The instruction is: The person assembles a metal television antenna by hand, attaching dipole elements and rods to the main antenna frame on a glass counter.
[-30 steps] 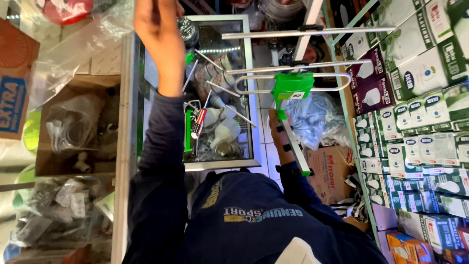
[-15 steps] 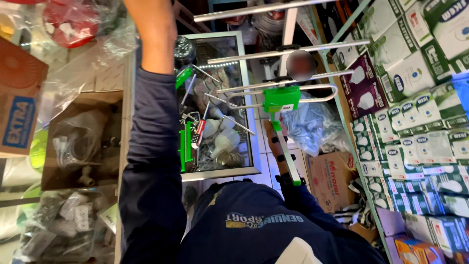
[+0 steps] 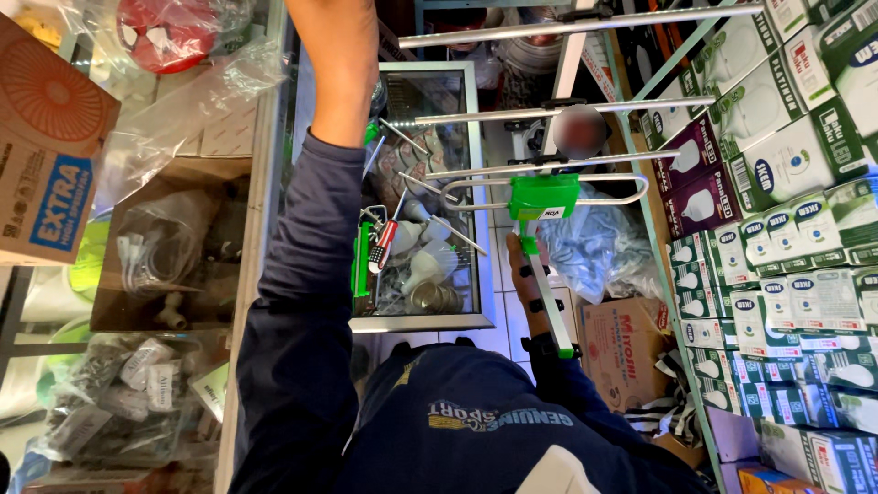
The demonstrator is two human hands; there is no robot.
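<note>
- While the left hand (image 3: 334, 46) reaches up out of frame, grip unseen, the right hand (image 3: 528, 279) clasps the green-framed metal-rod antenna (image 3: 543, 197).
- White-and-green bulb boxes (image 3: 805, 238) line the right shelf; a brown cardboard box with an orange fan picture (image 3: 50, 146) sits left.

We see an antenna (image 3: 549, 174) of bare, shiny metal rods on a glossy green plastic bracket (image 3: 543, 196). The display case (image 3: 430, 192) is clear glass in a pale metal frame. Cardboard boxes (image 3: 50, 146) look matt; thin plastic bags (image 3: 183, 91) gleam; our sleeve (image 3: 302, 302) is soft dark cloth.
</note>
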